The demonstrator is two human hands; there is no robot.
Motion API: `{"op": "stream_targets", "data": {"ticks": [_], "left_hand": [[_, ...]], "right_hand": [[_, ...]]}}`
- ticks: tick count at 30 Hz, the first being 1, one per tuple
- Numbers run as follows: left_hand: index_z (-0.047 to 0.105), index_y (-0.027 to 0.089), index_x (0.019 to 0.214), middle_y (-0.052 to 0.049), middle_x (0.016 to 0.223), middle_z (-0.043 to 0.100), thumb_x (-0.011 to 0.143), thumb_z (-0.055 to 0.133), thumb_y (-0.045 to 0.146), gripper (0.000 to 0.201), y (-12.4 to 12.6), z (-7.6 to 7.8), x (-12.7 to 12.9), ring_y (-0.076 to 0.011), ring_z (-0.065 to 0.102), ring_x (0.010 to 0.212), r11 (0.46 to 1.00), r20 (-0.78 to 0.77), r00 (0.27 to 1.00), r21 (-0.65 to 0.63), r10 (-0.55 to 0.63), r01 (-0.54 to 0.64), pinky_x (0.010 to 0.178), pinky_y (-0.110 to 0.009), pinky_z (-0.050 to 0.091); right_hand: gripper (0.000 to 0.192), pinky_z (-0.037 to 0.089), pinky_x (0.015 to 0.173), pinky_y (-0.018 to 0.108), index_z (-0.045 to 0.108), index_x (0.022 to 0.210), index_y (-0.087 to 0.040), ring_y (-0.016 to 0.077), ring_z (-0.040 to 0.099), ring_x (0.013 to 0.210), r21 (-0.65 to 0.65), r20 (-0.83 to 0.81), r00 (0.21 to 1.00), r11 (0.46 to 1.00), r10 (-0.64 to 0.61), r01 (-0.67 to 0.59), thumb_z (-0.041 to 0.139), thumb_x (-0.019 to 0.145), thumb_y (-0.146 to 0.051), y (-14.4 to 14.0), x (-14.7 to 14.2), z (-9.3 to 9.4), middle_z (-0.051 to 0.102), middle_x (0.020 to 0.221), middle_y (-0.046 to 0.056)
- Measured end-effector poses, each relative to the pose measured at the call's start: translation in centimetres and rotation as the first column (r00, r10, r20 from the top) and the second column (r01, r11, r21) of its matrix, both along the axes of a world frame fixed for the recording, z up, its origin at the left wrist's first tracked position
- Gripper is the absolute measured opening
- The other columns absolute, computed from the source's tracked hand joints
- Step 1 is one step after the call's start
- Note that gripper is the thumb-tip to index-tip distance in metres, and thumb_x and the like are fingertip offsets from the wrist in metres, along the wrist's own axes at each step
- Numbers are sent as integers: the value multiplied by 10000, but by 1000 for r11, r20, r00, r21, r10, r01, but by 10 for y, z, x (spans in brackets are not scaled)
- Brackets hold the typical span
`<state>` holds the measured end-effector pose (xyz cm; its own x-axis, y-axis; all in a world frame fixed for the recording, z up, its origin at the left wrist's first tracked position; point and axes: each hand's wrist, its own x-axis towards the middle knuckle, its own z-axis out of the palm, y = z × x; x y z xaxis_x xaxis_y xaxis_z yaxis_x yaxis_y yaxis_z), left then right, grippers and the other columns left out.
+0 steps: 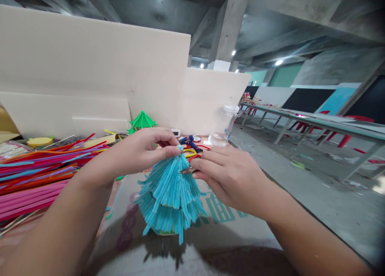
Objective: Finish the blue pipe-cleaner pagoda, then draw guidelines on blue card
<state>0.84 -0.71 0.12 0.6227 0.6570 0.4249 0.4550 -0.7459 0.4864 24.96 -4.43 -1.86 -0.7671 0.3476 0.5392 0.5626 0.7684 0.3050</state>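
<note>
Pinching the fuzzy blue cone tree (170, 195) tip, left hand (144, 149); right hand (228, 173) fingers grip a metal clip (188, 170)

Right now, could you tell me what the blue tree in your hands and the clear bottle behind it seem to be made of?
The blue tree looks like fuzzy pipe cleaners: matte, bristly strands hanging in tiers, pinched at the top by the left hand. The clear bottle appears to be glossy transparent plastic with a white cap, though glass cannot be ruled out.
</note>
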Motion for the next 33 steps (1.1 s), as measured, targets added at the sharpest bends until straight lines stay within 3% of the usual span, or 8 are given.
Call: {"op": "stream_targets", "data": {"ticks": [5,12,25,33], "left_hand": [[662,190,853,24,809,605,944,550,434,284,1,0,-1,-107,567,731,1000,-1,1000,-12,11,-11,649,-216,425],[659,188,851,26,794,599,949,550,414,270,2,0,0,-105,558,721,1000,3,1000,-14,-5,5,636,-210,415],[652,183,834,24,785,584,949,553,416,278,-1,0,0,-109,550,724,1000,3,1000,-6,-3,3,643,-216,409],[649,184,853,17,808,592,953,552,428,281,0,1,1,-117,554,739,1000,-2,1000,-21,-6,6,652,-221,409]], "right_hand": [[308,459,717,330,697,975,-148,204,697,825,22,-12,1000,1000,18,-18,425,1043,-275,1,2,0,748,845,71],[219,458,740,333,668,1081,-140,214,681,858,-31,-51,998,999,32,-34,503,1012,-266,4,6,-1,738,933,77],[223,451,735,334,683,1009,-145,213,698,852,-63,-2,1000,998,16,-16,487,1016,-251,4,1,0,745,901,67],[255,457,715,322,687,1000,-151,195,698,836,-12,-14,1000,1000,27,-27,460,1033,-263,4,2,-1,753,882,71]]}}
